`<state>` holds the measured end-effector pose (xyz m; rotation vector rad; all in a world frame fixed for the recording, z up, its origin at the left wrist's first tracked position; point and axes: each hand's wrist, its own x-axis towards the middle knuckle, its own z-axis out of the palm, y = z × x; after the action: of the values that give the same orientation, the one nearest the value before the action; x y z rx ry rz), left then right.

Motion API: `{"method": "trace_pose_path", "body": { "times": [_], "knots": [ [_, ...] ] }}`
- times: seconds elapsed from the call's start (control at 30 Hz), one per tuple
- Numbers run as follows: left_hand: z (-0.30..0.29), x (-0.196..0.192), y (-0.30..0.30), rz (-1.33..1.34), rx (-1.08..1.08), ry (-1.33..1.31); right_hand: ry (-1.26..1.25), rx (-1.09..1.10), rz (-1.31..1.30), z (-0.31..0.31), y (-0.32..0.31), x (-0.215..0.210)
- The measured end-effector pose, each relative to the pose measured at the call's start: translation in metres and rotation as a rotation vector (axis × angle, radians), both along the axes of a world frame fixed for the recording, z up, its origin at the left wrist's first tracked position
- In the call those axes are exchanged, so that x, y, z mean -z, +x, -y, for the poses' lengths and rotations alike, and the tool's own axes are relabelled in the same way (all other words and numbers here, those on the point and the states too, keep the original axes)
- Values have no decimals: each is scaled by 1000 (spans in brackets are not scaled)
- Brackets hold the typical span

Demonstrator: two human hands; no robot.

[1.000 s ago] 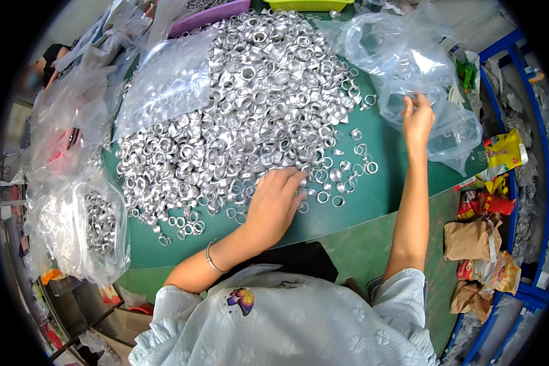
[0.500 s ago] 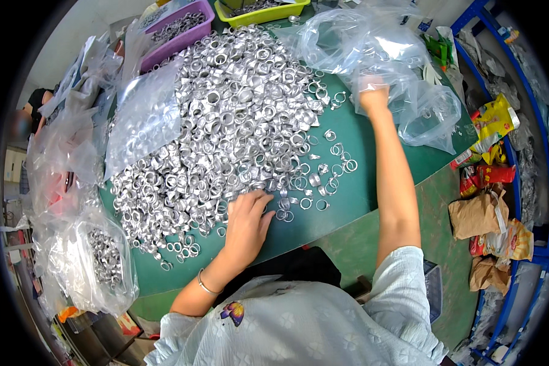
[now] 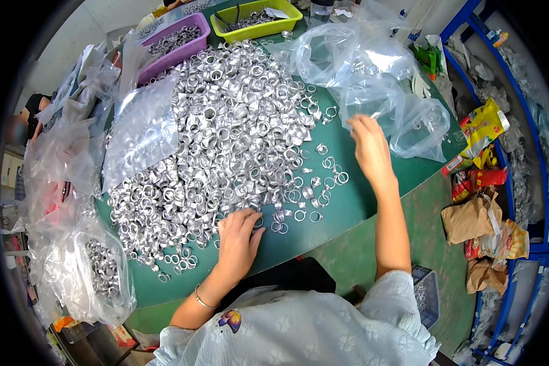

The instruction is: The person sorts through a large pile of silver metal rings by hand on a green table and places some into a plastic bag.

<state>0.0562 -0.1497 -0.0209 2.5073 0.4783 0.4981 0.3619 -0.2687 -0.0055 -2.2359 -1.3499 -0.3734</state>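
Note:
A wide heap of silvery metal rings point(image 3: 226, 134) covers much of the green table point(image 3: 341, 213). At its near edge rests my left hand point(image 3: 238, 241), fingers curled, with a ring point(image 3: 258, 222) pinched between thumb and forefinger. Farther right, my right hand point(image 3: 370, 149) hovers over the table beside a clear plastic bag point(image 3: 372, 100); its fingers reach forward, slightly bent and apart, and nothing shows in them. Between the two hands lie several loose rings point(image 3: 329, 177).
Behind the heap stand a purple basket point(image 3: 175, 52) and a yellow-green basket point(image 3: 265, 27), both holding metal pieces. A clear plastic sheet point(image 3: 143, 131) lies on the heap's left. Bagged rings point(image 3: 104, 268) sit at the near left. Blue shelving point(image 3: 534, 165) rises at the right.
My right hand has come out of the clear bag and back toward me. My left hand has stayed near the heap's edge. The whole view has shifted slightly.

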Motion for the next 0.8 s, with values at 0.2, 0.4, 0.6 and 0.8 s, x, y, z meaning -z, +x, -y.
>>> {"method": "trace_pose_path", "body": {
  "times": [0.2,0.4,0.6,0.8],
  "knots": [
    [-1,2,-2,14,27,6,96,762,42,63,54,-18],
    [2,2,-2,2,12,11,-2,651,138,68,69,8],
    [12,4,-4,-14,29,35,71,-74,-312,41,-95,-8],
    [22,18,16,-102,85,108,-48,-68,-187,16,-140,15]
  ]
}}
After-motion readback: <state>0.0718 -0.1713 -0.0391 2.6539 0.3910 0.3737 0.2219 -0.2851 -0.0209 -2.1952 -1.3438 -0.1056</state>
